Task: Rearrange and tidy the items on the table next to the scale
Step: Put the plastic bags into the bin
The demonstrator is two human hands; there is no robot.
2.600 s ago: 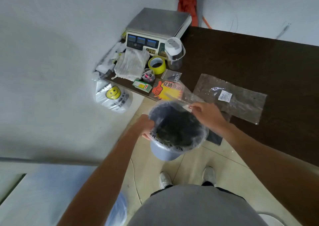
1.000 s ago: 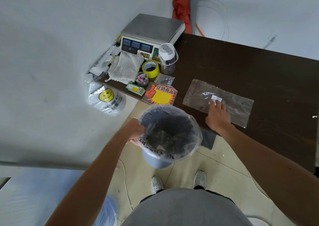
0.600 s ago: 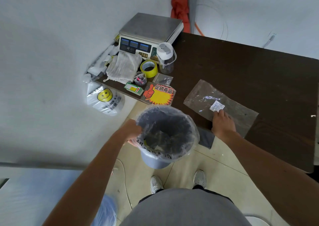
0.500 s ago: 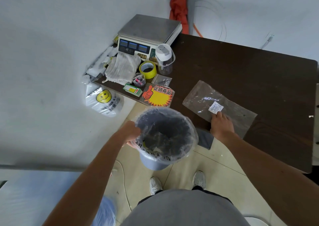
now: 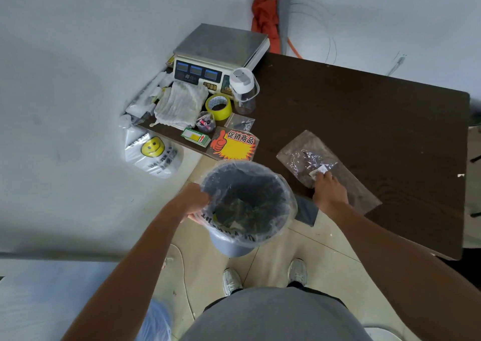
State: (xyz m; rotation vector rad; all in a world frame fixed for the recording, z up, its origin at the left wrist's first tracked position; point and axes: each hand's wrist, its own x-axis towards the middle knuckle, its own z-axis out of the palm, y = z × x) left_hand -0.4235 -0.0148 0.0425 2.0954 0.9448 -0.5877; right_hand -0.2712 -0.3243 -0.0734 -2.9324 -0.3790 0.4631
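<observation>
Left hand point(image 5: 195, 200) fingers grip the round film-lined bin point(image 5: 229, 247); right hand point(image 5: 329, 192) fingers pinch the crinkled clear bag point(image 5: 303, 145).

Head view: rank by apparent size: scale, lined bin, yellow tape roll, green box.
1-2. The lined bin and the scale look about alike; the bin is nearer the camera, so I won't rank them.
3. The yellow tape roll.
4. The green box, only a little smaller.
</observation>
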